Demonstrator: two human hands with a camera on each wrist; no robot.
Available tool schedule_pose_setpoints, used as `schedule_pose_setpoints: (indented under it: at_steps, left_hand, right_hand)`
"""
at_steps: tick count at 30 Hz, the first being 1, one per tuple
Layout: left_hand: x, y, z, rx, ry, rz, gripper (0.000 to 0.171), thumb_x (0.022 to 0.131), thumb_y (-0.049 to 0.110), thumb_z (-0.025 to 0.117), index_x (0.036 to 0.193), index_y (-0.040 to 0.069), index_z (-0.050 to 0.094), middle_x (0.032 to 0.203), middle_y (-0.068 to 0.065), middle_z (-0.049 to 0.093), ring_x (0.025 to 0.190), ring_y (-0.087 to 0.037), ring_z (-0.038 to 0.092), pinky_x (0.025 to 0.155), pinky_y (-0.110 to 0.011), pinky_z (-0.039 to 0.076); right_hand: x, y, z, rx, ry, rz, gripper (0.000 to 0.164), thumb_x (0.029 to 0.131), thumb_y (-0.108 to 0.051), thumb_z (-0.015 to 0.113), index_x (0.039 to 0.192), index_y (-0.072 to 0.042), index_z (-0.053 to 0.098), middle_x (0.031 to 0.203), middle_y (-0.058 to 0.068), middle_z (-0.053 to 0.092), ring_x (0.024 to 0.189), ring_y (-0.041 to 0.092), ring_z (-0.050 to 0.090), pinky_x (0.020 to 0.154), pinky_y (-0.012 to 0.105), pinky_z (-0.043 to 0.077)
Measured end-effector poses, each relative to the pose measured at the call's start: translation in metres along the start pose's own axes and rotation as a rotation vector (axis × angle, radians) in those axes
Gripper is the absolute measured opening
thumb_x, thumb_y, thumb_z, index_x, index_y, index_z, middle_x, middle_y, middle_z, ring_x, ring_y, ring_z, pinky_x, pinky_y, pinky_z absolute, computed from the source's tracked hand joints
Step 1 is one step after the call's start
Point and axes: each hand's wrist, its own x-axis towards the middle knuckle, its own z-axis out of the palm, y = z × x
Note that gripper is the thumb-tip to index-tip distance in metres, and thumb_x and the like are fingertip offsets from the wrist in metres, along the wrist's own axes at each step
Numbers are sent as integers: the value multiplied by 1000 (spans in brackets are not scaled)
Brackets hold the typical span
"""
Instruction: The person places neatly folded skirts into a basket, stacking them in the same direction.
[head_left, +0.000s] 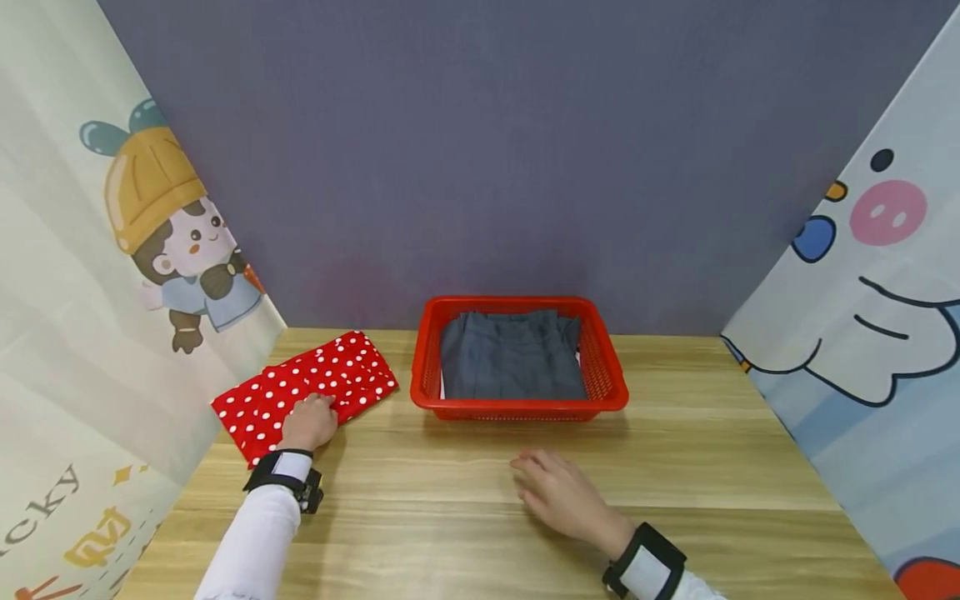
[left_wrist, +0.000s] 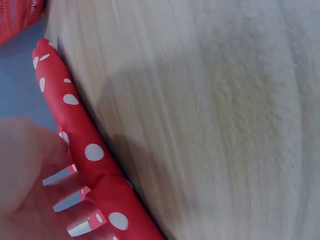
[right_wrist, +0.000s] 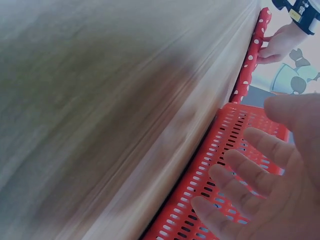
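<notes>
On the left of the table, in the head view, lies a folded red cloth with white dots [head_left: 330,367]. My left hand [head_left: 309,422] rests on it, its fingertips touching the top of the fabric. The left wrist view shows the thumb and spread fingers against the dotted cloth [left_wrist: 94,152]. My right hand [head_left: 562,497] holds nothing and hovers low in front of the red plastic basket [head_left: 517,410], fingers apart and slightly bent. A dark grey folded cloth [head_left: 513,358] lies inside the basket. From the right wrist, the perforated basket side [right_wrist: 232,120] shows beyond the fingers.
The wood-grain table [head_left: 420,517] meets a grey-blue wall [head_left: 495,167] just behind the basket. Printed curtains hang at both sides: the left curtain [head_left: 60,333] beside the dotted cloth, the right curtain [head_left: 862,333] along the table's right edge.
</notes>
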Motion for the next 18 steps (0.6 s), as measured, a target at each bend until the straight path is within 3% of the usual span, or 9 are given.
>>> schedule_pose_setpoints:
  at_steps: [9,18]
  left_hand:
    - [-16,1,-4,-13,37,3,23,82,11,63,102,0,68,101,-22,56,91,-41,51,70,-51,48]
    - [-36,-1,2,-31,85,35,24,77,9,69,99,0,68,107,-25,55,91,-41,50,68,-49,49]
  right_hand:
    - [1,-3,3,-32,111,-77,38,78,-24,70,113,-12,62,110,6,60,98,22,59,76,43,50]
    - [1,-5,4,-20,95,-76,38,79,-25,69,114,-12,62,112,7,59,100,22,58,77,43,50]
